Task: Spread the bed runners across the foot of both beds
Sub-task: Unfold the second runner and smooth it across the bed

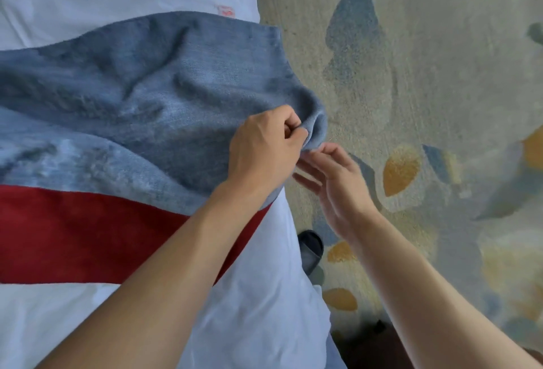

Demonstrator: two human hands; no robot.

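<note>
1. Nearest us, white bed (264, 295) sheet; patterned carpet (426, 74) on the floor to the right, dark shoe tip (310, 246) at the bed edge.
2. Our right hand (338, 183) hangs released, fingers (307, 167) straight, just under the fabric corner.
3. Our left hand (264, 151) has its fingers clenched, grasping the bed runner (147, 98) at its corner by the bed's side edge.
4. Runner lies rumpled across the bed, blue with a red band (88, 236). We judge it soft, floppy, fairly thick; best held at corners and hem.
5. Farthest, small red tag (226, 11) on the sheet, writing unreadable.
</note>
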